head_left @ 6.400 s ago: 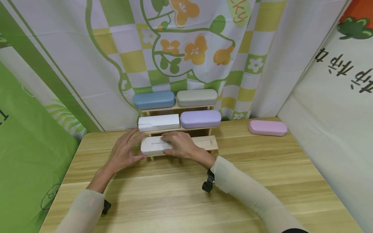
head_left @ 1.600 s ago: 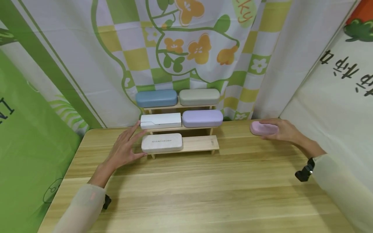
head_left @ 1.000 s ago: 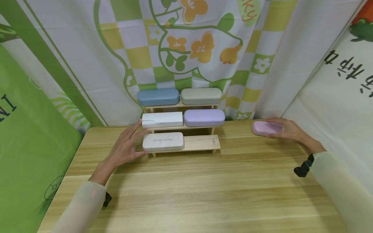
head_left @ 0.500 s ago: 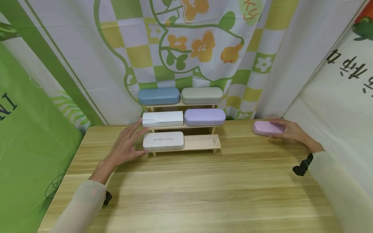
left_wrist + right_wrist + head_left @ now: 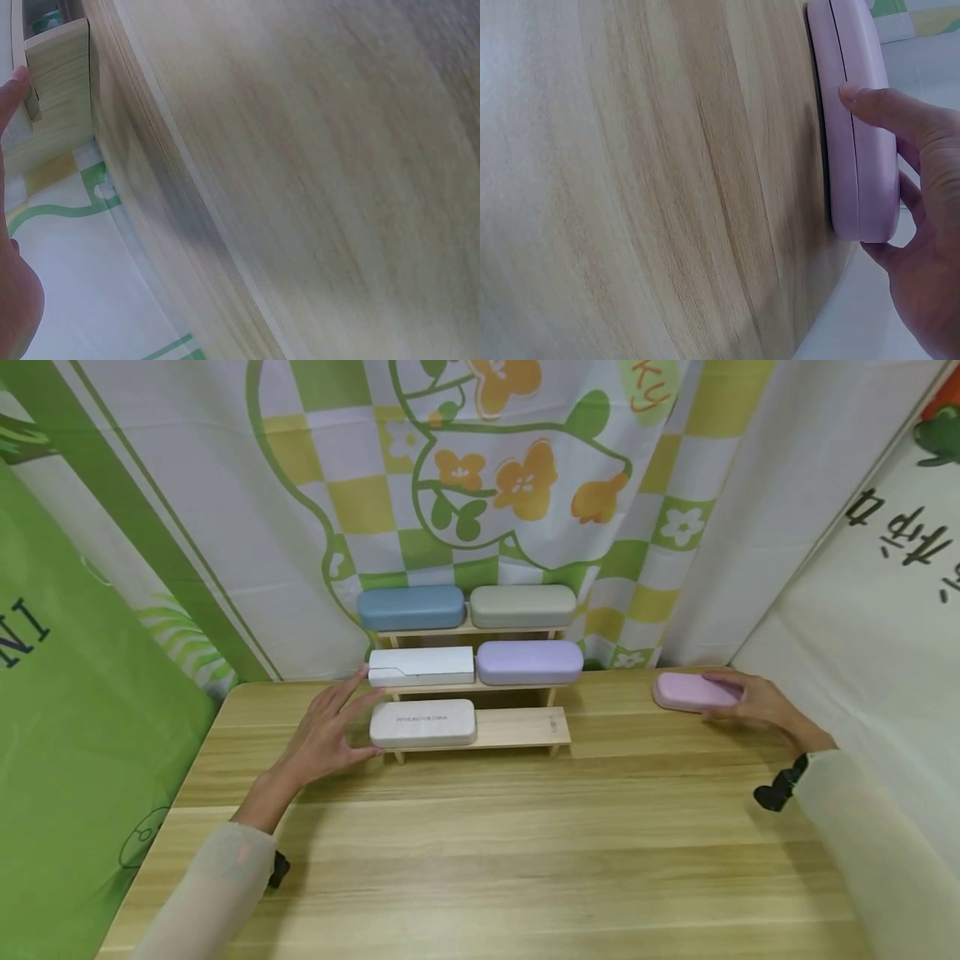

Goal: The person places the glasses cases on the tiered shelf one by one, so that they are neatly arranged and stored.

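Observation:
My right hand point(image 5: 757, 703) grips the right part of a pink glasses case point(image 5: 686, 692), which sits on the table at the right. In the right wrist view the thumb lies on the front seam of the closed case, and the other fingers are behind it. My left hand point(image 5: 321, 739) is at the left end of a three-tier wooden shelf point(image 5: 521, 728), fingers spread. Its thumb reaches the lowest tier beside an off-white glasses case point(image 5: 423, 723) with small lettering. Its index fingertip is at the left end of a white angular glasses case point(image 5: 422, 667) on the middle tier.
A lilac glasses case point(image 5: 529, 662) shares the middle tier. Blue point(image 5: 411, 607) and grey-green glasses cases point(image 5: 522, 607) lie on the top tier. A patterned curtain point(image 5: 480, 485) hangs behind the wooden table point(image 5: 495, 843), and a white cloth wall point(image 5: 862, 693) stands at the right.
My right hand has left the off-white case on the lowest tier and moved right to the pink case. Lately it has slid slightly rightward along it. My left hand stays at the shelf.

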